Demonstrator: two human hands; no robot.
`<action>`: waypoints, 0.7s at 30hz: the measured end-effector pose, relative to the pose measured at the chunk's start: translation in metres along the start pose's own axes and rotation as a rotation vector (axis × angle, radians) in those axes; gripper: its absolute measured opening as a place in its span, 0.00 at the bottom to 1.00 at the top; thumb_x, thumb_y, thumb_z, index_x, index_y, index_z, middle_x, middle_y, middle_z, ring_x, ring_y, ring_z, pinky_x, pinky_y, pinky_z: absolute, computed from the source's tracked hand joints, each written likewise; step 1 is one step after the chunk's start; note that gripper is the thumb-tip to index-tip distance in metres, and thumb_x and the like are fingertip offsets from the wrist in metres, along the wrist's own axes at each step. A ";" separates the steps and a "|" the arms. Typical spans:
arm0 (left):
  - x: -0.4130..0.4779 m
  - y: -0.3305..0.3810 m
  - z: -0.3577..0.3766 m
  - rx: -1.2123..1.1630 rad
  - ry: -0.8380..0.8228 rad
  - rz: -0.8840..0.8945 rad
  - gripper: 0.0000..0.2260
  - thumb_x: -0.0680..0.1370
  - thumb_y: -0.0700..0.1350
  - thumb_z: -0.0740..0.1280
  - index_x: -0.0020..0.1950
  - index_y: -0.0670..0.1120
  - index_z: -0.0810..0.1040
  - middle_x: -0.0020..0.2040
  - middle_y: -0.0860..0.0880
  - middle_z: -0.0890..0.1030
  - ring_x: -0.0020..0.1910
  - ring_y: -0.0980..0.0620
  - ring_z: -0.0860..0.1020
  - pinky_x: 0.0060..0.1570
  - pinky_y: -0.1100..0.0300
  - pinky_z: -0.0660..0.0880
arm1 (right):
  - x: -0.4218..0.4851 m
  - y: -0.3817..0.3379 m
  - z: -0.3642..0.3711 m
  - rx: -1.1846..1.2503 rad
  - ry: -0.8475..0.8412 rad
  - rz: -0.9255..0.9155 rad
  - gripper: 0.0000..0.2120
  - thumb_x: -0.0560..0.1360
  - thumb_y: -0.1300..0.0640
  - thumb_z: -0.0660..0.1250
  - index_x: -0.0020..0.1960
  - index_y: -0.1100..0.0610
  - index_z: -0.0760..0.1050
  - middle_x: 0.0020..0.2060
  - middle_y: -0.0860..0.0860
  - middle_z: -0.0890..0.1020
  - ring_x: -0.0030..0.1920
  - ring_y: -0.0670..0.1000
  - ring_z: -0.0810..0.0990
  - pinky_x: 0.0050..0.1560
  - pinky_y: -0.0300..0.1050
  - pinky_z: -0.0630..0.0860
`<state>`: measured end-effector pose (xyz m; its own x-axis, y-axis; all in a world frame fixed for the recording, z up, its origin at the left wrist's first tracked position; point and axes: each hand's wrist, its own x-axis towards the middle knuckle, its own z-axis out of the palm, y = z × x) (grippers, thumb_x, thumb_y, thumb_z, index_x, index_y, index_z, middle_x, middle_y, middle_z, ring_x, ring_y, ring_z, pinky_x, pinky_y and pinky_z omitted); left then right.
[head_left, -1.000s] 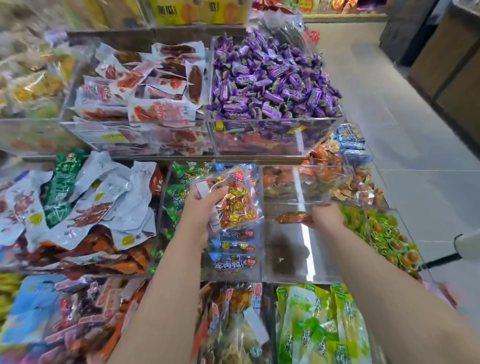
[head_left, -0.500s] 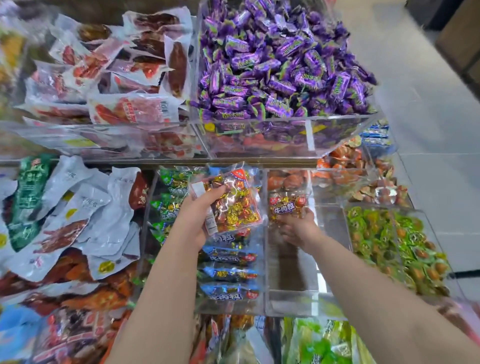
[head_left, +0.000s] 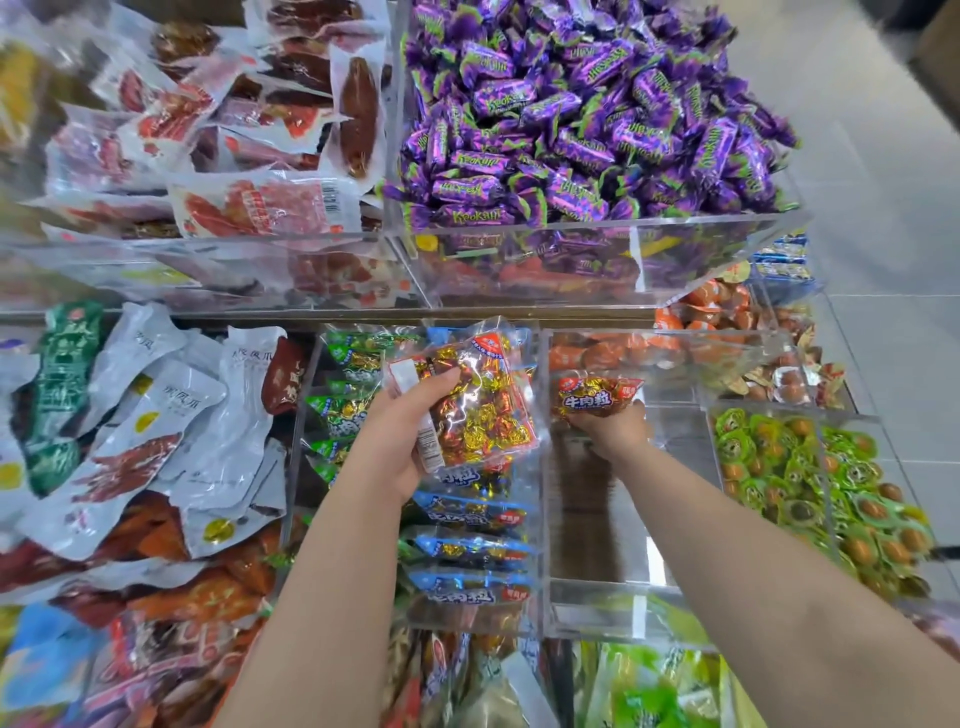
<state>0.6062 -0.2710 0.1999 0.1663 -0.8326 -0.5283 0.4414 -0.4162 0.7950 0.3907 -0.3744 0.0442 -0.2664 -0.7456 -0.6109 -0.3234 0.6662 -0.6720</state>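
Note:
My left hand (head_left: 400, 431) grips a clear packet of gold and red wrapped snacks (head_left: 478, 410), held upright over a clear bin of blue packets (head_left: 467, 551). My right hand (head_left: 613, 428) holds a smaller red-labelled snack packet (head_left: 595, 395) above a nearly bare clear acrylic bin (head_left: 597, 587). The right hand's fingers are mostly hidden behind that packet.
A bin heaped with purple candies (head_left: 582, 119) stands on the upper tier, beside vacuum-packed meat packets (head_left: 249, 130). White and green pouches (head_left: 145, 415) lie at left. Green-wrapped snacks (head_left: 810, 483) fill bins at right, orange ones (head_left: 701, 338) behind. Tiled floor (head_left: 883, 234) lies to the right.
My right hand reached into the clear bin, picked up the small red-labelled packet and lifted it. The left hand kept hold of its packet. The camera moved closer to the shelves.

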 end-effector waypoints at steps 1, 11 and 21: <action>-0.001 0.001 0.001 0.002 0.005 -0.003 0.23 0.63 0.49 0.76 0.57 0.46 0.78 0.49 0.44 0.85 0.47 0.43 0.84 0.39 0.49 0.81 | -0.006 0.003 -0.003 0.085 -0.004 0.024 0.47 0.63 0.54 0.79 0.73 0.58 0.56 0.70 0.60 0.64 0.67 0.61 0.67 0.63 0.61 0.71; -0.030 0.003 0.024 0.102 -0.064 0.065 0.28 0.58 0.48 0.81 0.56 0.47 0.79 0.49 0.44 0.85 0.47 0.42 0.84 0.44 0.46 0.81 | -0.148 -0.002 -0.060 0.510 -0.198 -0.401 0.06 0.72 0.50 0.69 0.49 0.46 0.81 0.45 0.48 0.82 0.45 0.46 0.80 0.46 0.41 0.77; -0.071 -0.008 0.012 0.214 0.012 0.116 0.10 0.74 0.58 0.70 0.47 0.55 0.74 0.46 0.63 0.79 0.44 0.67 0.76 0.53 0.59 0.69 | -0.220 -0.022 -0.075 0.533 -0.559 -0.336 0.10 0.73 0.63 0.68 0.44 0.48 0.78 0.44 0.50 0.83 0.48 0.56 0.82 0.51 0.59 0.79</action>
<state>0.5805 -0.2130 0.2349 0.2158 -0.8754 -0.4325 0.2217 -0.3874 0.8948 0.3881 -0.2264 0.2250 0.3012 -0.8804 -0.3663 0.2038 0.4347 -0.8772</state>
